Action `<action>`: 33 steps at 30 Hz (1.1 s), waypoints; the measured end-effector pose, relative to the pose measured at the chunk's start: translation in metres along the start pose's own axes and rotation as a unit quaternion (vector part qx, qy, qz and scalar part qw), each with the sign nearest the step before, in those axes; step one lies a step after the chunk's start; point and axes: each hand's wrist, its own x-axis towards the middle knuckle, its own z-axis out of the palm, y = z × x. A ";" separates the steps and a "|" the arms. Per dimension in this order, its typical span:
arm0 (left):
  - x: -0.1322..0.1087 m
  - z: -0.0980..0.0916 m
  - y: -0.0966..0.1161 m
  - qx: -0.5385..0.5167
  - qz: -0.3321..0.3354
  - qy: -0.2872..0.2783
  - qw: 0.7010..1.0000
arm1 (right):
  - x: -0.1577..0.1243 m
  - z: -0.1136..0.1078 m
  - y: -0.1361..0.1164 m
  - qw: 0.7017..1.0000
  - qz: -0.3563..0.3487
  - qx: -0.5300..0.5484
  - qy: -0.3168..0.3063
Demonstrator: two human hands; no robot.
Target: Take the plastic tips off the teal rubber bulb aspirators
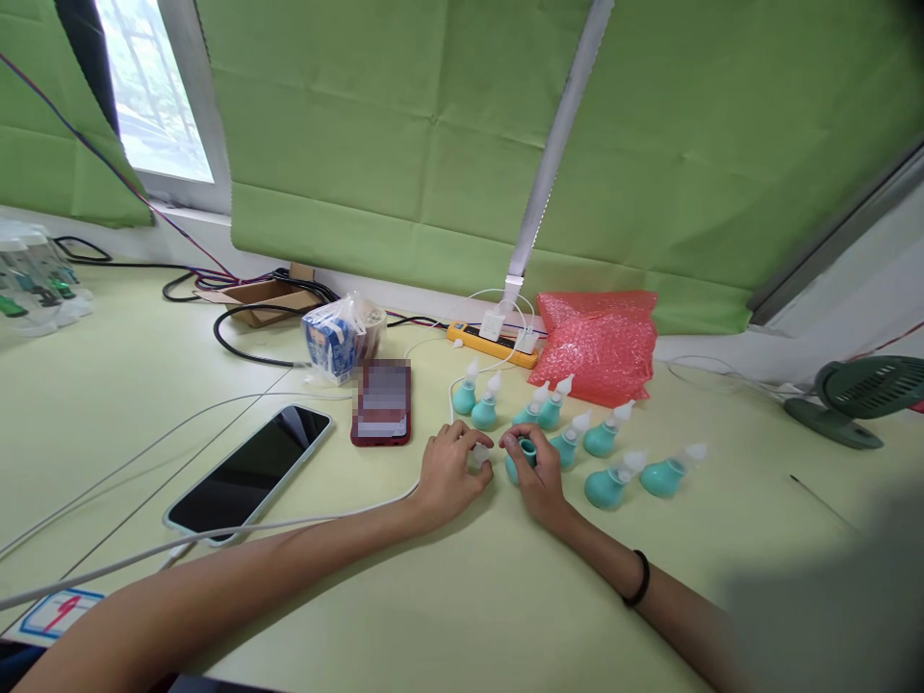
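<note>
Just right of the red phone [381, 402], both hands rest on the desk [469, 602]. The left hand [449, 474] has its grip closed on one white tip [480, 454]. The right hand [540, 478] has its grip closed around one teal bulb [526, 452]. Eight capped bulbs [604, 487] stand further right of the red phone. One black phone [249, 472] lies left of it.

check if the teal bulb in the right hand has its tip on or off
Off: the teal bulb in the right hand shows a bare open neck; the left hand holds a clear tip beside it.
</note>
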 end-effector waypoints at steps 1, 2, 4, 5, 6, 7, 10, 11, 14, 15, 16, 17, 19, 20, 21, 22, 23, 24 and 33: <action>0.000 0.000 0.000 0.006 0.000 -0.001 1.000 | 0.000 0.000 0.000 1.000 0.001 0.001 0.000; 0.000 0.000 0.000 0.011 0.000 -0.002 1.000 | 0.000 0.000 0.000 1.000 0.001 0.003 0.001; 0.000 0.001 0.000 0.018 -0.002 -0.002 1.000 | 0.000 0.001 0.000 1.000 -0.001 0.006 0.004; 0.000 0.001 -0.001 0.021 -0.003 -0.001 1.000 | 0.000 0.001 0.001 1.000 -0.003 0.008 0.006; 0.000 0.001 -0.001 0.022 -0.004 0.001 1.000 | 0.000 0.001 0.001 1.000 -0.005 0.011 0.007; 0.000 0.001 -0.001 0.023 -0.005 0.002 1.000 | 0.000 0.001 0.001 1.000 -0.009 0.014 0.008; 0.000 0.001 -0.001 0.023 -0.004 0.006 1.000 | 0.001 0.002 0.002 1.000 -0.017 0.021 0.005; 0.000 0.001 -0.001 0.021 -0.003 0.007 1.000 | 0.001 0.002 0.002 1.000 -0.018 0.022 0.003; 0.000 0.000 0.000 0.015 -0.001 0.013 1.000 | 0.000 0.002 0.002 1.000 -0.020 0.023 0.000; -0.001 0.000 0.000 0.013 -0.001 0.016 1.000 | 0.000 0.002 0.002 1.000 -0.020 0.024 -0.001; -0.001 -0.001 0.001 0.010 0.000 0.019 1.000 | 0.000 0.002 0.002 1.000 -0.021 0.024 -0.002; -0.001 -0.001 0.001 0.008 0.000 0.022 1.000 | 0.000 0.002 0.002 0.999 -0.022 0.023 -0.003; -0.002 -0.001 0.002 0.004 0.001 0.026 1.000 | 0.000 0.001 0.002 0.999 -0.024 0.023 -0.004; -0.002 -0.001 0.002 0.002 0.002 0.027 1.000 | -0.001 0.001 0.002 0.999 -0.026 0.022 -0.005; -0.002 -0.002 0.002 -0.001 0.003 0.027 1.000 | -0.001 0.001 0.002 0.999 -0.027 0.022 -0.005; -0.002 -0.002 0.002 -0.006 0.005 0.029 1.000 | -0.001 0.001 0.002 0.999 -0.029 0.022 -0.006; -0.002 -0.002 0.002 -0.011 0.008 0.031 0.999 | -0.001 0.001 0.002 0.999 -0.031 0.021 -0.006; -0.002 -0.002 0.002 -0.016 0.010 0.034 0.999 | -0.001 0.000 0.002 0.999 -0.032 0.021 -0.006; -0.001 -0.002 0.001 -0.032 0.013 0.031 0.999 | 0.000 0.001 0.001 0.997 -0.070 0.017 0.005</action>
